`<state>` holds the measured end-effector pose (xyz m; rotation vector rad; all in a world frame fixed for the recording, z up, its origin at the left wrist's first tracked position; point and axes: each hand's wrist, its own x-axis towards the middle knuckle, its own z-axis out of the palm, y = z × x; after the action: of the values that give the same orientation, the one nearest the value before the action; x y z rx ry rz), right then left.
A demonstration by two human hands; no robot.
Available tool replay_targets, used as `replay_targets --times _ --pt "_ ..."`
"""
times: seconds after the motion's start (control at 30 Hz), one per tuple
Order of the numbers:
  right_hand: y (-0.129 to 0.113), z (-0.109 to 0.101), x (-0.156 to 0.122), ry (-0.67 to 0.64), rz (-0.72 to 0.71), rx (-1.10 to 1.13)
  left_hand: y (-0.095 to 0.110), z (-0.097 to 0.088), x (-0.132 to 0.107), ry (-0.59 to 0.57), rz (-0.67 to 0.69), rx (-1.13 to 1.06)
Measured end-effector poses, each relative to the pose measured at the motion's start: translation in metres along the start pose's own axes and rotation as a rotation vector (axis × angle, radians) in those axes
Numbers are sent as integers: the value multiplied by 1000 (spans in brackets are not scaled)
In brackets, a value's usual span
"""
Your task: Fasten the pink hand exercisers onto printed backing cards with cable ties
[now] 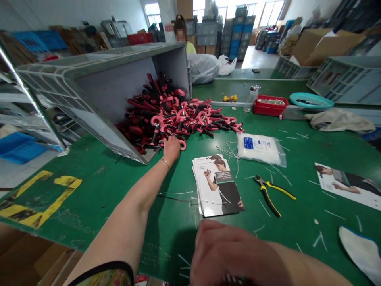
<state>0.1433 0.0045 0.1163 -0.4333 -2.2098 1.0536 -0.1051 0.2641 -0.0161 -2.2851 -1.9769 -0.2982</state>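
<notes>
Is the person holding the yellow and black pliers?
No, the yellow-and-black metal pliers lie untouched on the green workbench, away from the bare left hand and right hand.

The hand grippers (178, 119) are pink and black, the crate (113, 87) grey, the table (89, 186) green, the tape (38, 202) yellow-and-black, the pliers (269, 192) yellow and black.

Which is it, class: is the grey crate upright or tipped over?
Tipped: the grey plastic crate lies on its side on the green workbench, its open top spilling pink-and-black hand grip trainers onto the bench.
</notes>
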Motion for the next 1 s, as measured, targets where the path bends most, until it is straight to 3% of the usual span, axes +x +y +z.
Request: replay_targets --times 0.1,0.17,0.23,0.33,0.4,0.47,0.53,0.6,0.7,0.77,0.9,1.0 --pt "41 5 -19 -143 178 10 10 -24 -16 40 37 -52" --pt "66 -2 -35 -48 358 -81 17 -49 -36 148 36 -262" --pt "83 -15 -45 149 473 -213 28 -78 -61 185 -2 -637" --pt "91 -38 -39 427 584 -363 54 -108 -97 -107 -95 -1259" --pt "90 -48 -29 423 676 -285 74 -111 -114 -310 -140 -1507" --pt "92 -51 -24 329 773 -71 90 -100 -123 -467 -170 -1611" --pt "99 -49 -26 283 836 131 101 -83 -125 -523 -197 -1561" --pt "109 -44 -34 281 866 231 108 -66 -125 -453 -188 -1405" --pt "121 -37 -48 252 906 241 111 -49 -127 -317 -72 -1157" --pt "123 -33 -53 217 910 113 112 -45 -131 -290 1 -1039" --pt "114 -30 -54 144 841 -452 112 -48 -138 -211 117 -747" --pt "110 -28 -54 83 685 -635 113 -50 -133 -137 187 -583"
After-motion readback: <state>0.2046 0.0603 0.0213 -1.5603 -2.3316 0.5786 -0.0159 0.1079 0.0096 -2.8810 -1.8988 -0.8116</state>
